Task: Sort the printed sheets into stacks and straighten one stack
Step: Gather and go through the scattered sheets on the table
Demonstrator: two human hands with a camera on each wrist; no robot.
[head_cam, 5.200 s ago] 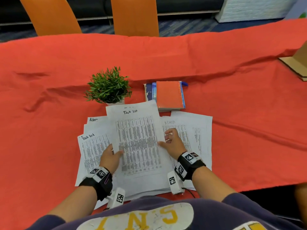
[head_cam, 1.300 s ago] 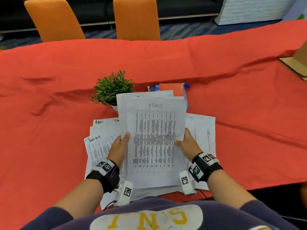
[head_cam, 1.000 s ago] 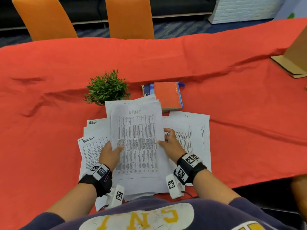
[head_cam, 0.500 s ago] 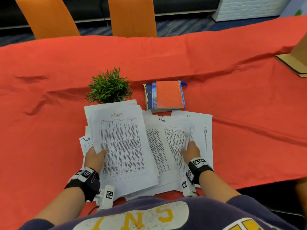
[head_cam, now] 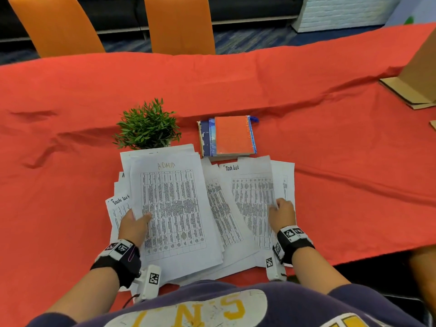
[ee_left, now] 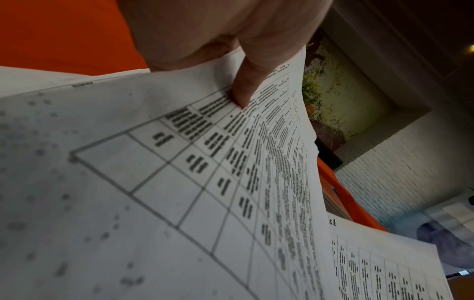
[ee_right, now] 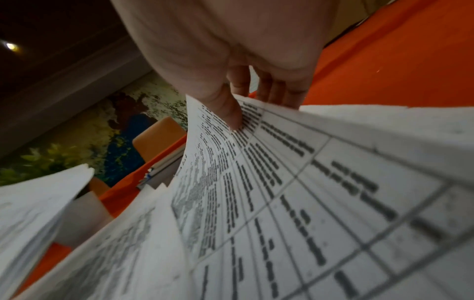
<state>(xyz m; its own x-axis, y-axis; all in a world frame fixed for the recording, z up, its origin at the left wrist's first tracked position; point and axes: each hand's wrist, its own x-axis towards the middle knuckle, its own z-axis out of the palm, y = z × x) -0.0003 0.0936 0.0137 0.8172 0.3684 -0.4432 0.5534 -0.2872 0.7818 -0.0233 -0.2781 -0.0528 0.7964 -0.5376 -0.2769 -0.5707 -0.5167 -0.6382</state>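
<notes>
Hands both low over printed sheets on near edge of red tablecloth [head_cam: 70, 114], forearms coming in from near side. Left hand [head_cam: 133, 226] grips left edge of ADMIN stack [head_cam: 172, 208]: thumb [ee_left: 243, 89] pressed on top of printed table, other fingers tucked under paper, out of sight. Right hand [head_cam: 282, 214] pinches Task list sheet [head_cam: 252, 199] near its right edge, thumb [ee_right: 231, 113] on top, fingers [ee_right: 279, 93] curled below.

ADMIN stack lies w/ long axis near-to-far, heading at far end, tilted slightly left; near corner overhangs table edge. Task list sheet also runs near-to-far, heading far, leaning a bit left, overlapping loose sheets [head_cam: 221, 215] betw. the two hands. More sheets [head_cam: 116, 208] poke out left of ADMIN stack, mostly covered.

Print too small/blurred to read beyond headings. Sheet count per pile can't tell. Plant [head_cam: 147, 125] and notebooks [head_cam: 230, 135] just beyond papers.
</notes>
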